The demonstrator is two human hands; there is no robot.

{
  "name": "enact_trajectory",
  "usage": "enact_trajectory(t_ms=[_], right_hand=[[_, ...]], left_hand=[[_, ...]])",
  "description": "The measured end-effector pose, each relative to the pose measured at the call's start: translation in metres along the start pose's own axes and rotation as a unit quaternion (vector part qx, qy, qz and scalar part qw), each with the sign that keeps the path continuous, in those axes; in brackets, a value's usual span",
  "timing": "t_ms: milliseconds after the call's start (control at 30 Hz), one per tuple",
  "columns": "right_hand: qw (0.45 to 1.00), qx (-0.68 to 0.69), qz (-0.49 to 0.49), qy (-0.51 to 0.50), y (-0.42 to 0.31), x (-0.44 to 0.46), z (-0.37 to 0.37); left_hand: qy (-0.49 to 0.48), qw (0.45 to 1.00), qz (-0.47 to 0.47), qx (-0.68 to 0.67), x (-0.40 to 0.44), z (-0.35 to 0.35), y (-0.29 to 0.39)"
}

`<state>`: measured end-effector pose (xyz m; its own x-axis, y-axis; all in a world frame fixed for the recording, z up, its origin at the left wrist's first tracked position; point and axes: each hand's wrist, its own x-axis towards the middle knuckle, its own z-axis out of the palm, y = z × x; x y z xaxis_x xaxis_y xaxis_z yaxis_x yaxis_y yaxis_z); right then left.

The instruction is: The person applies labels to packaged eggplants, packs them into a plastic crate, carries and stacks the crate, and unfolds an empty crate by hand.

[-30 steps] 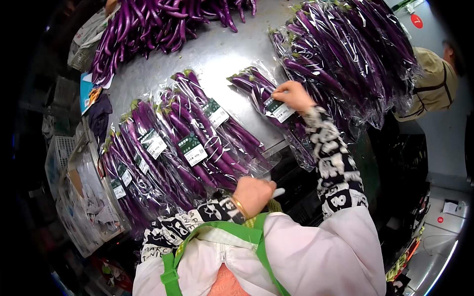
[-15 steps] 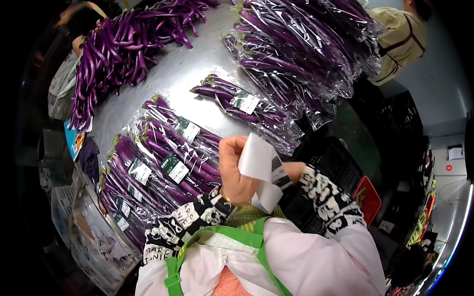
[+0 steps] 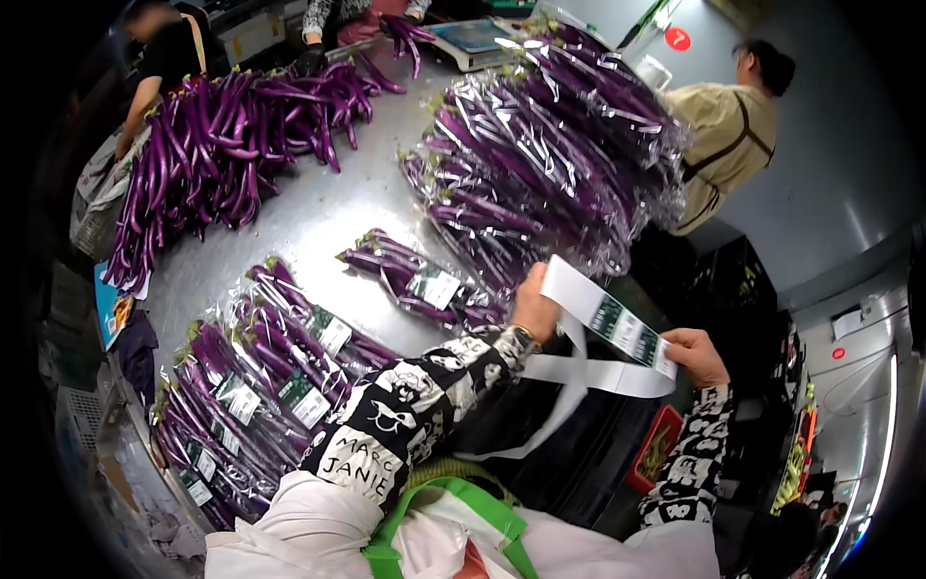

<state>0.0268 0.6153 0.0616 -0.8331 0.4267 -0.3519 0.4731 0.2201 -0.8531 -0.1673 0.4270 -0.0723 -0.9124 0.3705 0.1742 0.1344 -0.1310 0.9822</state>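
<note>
A strip of labels (image 3: pixel 617 326) stretches between my two hands, with green-and-white printed labels on it and long white backing tails looping below. My left hand (image 3: pixel 536 307) is closed on the strip's left end, fingers partly hidden behind it. At the other end, my right hand (image 3: pixel 696 357) pinches the strip by its edge. Just left of my left hand lies a bagged bunch of eggplants (image 3: pixel 405 275) with a label on its clear wrap. Nearer to me on the left, several more labelled bags of eggplants (image 3: pixel 299 367) lie side by side.
A tall pile of bagged eggplants (image 3: pixel 559 145) stands on the metal table (image 3: pixel 309 227); loose eggplants (image 3: pixel 222 145) are heaped at the far left. A scale (image 3: pixel 473 43) and co-workers are beyond. A red basket (image 3: pixel 656 449) and dark crates (image 3: pixel 569 434) sit below right.
My hands have moved apart, drawing out the label strip that was folded close between them. The view has tilted up, bringing the scale and another person's hands into sight.
</note>
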Motion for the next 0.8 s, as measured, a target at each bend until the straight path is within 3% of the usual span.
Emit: enact_trajectory(t_ms=[33,100,167,200,300,367,433,500,567,733,767,800], right_hand=[[0.997,-0.017,0.007,0.070,0.007,0.014,-0.002],[0.964,-0.131,-0.103,0.207,0.000,0.035,0.017],[0.956,-0.094,-0.174,0.217,-0.021,0.059,0.046],[0.936,-0.164,-0.226,0.213,-0.035,0.070,0.061],[0.813,-0.345,-0.408,0.232,-0.067,0.119,0.096],[0.737,-0.463,-0.412,0.271,-0.077,0.157,0.111],[0.720,-0.538,-0.348,0.268,-0.072,0.194,0.123],[0.693,-0.589,-0.316,0.269,-0.085,0.214,0.130],[0.691,-0.606,-0.277,0.281,-0.100,0.232,0.124],[0.697,-0.566,-0.351,0.266,-0.150,0.157,0.150],[0.714,-0.557,-0.335,0.260,-0.150,0.140,0.166],[0.718,-0.549,-0.335,0.265,-0.137,0.135,0.182]], left_hand=[[-0.020,0.999,0.022,0.014,0.017,-0.008,-0.022],[-0.035,0.971,-0.010,0.235,0.041,-0.038,-0.047],[-0.107,0.913,0.019,0.393,0.047,-0.078,-0.061],[-0.159,0.885,0.043,0.435,0.046,-0.099,-0.079],[-0.158,0.841,-0.010,0.517,0.023,-0.119,-0.063],[-0.164,0.827,-0.063,0.534,0.010,-0.136,-0.047],[-0.098,0.851,-0.101,0.506,0.001,-0.150,-0.038],[0.008,0.854,-0.212,0.474,0.007,-0.158,-0.040],[0.082,0.880,-0.229,0.408,0.018,-0.162,-0.040],[0.082,0.878,-0.330,0.337,0.045,-0.166,-0.082],[0.174,0.893,-0.340,0.238,0.045,-0.162,-0.077],[0.191,0.889,-0.407,0.081,0.051,-0.162,-0.080]])
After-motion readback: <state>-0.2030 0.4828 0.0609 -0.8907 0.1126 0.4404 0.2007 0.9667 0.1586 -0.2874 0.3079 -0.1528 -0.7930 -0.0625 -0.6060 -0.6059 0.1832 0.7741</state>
